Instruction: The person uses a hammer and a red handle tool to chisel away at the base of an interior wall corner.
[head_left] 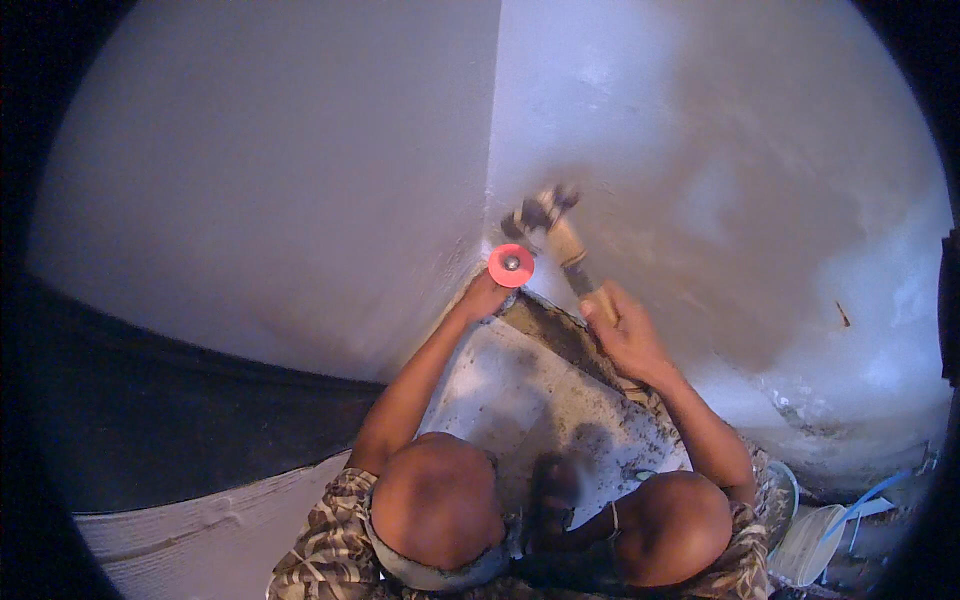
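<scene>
My left hand (485, 298) is closed around a chisel near the corner where two walls meet. A round red hand guard (499, 256) tops the chisel and hides its shaft and most of my fingers. At the guard's centre shows the chisel's metal striking end (511, 263). My right hand (632, 342) grips the wooden handle of a hammer (566, 246). The hammer's head, blurred by motion, is raised just above and to the right of the guard, apart from it. Below both hands runs a rough, broken brown strip (560, 335) along the foot of the right wall.
Grey walls (270, 180) rise on both sides of the corner. A dark band (190, 400) borders the left wall's base. Crumbs of debris lie on the pale floor surface (490, 370) between my bent knees. At lower right are a coil of pale cable (808, 545) and a blue strip (882, 487).
</scene>
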